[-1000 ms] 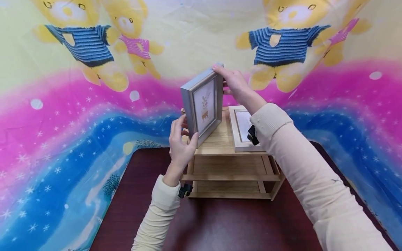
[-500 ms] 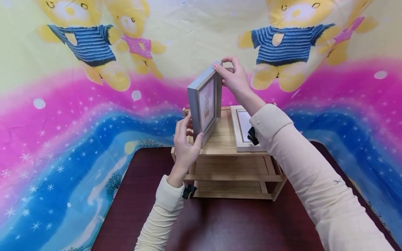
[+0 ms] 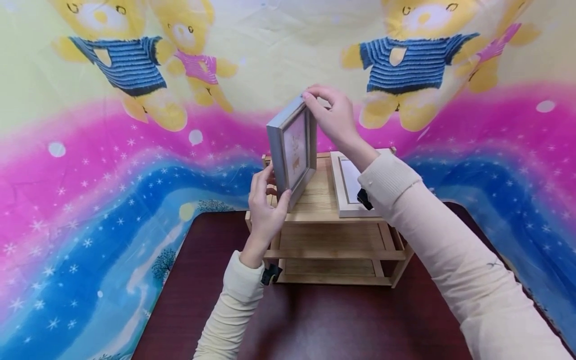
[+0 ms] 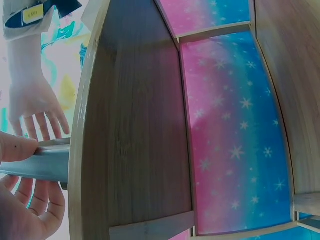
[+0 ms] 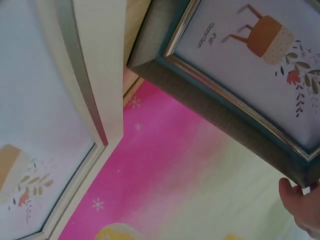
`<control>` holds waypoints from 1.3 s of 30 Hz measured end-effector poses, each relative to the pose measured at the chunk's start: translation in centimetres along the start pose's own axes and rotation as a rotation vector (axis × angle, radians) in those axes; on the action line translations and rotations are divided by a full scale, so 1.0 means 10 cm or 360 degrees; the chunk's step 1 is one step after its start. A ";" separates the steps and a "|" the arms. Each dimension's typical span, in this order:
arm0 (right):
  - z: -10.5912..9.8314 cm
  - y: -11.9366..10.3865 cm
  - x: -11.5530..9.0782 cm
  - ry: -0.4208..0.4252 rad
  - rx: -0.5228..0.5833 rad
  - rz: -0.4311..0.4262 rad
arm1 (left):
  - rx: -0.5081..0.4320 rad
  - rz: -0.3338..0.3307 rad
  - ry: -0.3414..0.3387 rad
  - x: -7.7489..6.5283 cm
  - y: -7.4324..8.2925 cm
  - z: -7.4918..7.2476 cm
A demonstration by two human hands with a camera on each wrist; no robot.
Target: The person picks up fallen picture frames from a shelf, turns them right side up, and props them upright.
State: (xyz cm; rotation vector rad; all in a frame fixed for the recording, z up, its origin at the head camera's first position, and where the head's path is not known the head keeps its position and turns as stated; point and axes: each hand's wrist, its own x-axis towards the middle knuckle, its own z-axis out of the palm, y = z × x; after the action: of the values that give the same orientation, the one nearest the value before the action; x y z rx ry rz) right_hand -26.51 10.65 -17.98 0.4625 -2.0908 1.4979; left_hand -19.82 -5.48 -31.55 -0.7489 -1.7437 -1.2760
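Observation:
A grey picture frame (image 3: 294,155) stands upright, turned at an angle, on the left part of the top board of a wooden rack (image 3: 320,195). Its print of a potted plant shows best in the right wrist view. My left hand (image 3: 265,205) grips the frame's near lower edge, thumb on the front and fingers behind. At the far top corner, my right hand (image 3: 334,116) pinches the frame between thumb and fingers. A white picture frame (image 3: 336,192) lies face up on the right of the same board, partly hidden by my right sleeve.
Below the top board the rack has two lower shelves (image 3: 333,240). It stands on a dark red table (image 3: 315,320). Behind hangs a cloth backdrop (image 3: 279,45) printed with teddy bears and snowflakes.
The grey frame has turned so its front faces more to the right. My right hand has shifted its fingers along the top corner. The left hand keeps its grip.

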 end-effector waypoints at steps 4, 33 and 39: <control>-0.07 -0.03 -0.07 -0.0237 -0.0198 -0.0032 | -0.0029 0.0027 -0.0054 0.01 -0.03 -0.03; -0.07 -0.15 -0.15 -0.0788 -0.0988 -0.0331 | -0.0667 -0.0171 -0.0867 0.10 -0.30 -0.38; -0.10 -0.16 -0.15 -0.0771 -0.0911 -0.0423 | -0.0579 -0.0182 -0.0809 0.06 -0.29 -0.35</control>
State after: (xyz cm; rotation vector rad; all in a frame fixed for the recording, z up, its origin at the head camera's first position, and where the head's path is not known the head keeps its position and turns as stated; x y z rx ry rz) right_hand -24.21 11.01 -17.46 0.8919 -2.5624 0.6248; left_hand -21.56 -9.75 -31.90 -1.2871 -1.9917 -1.6059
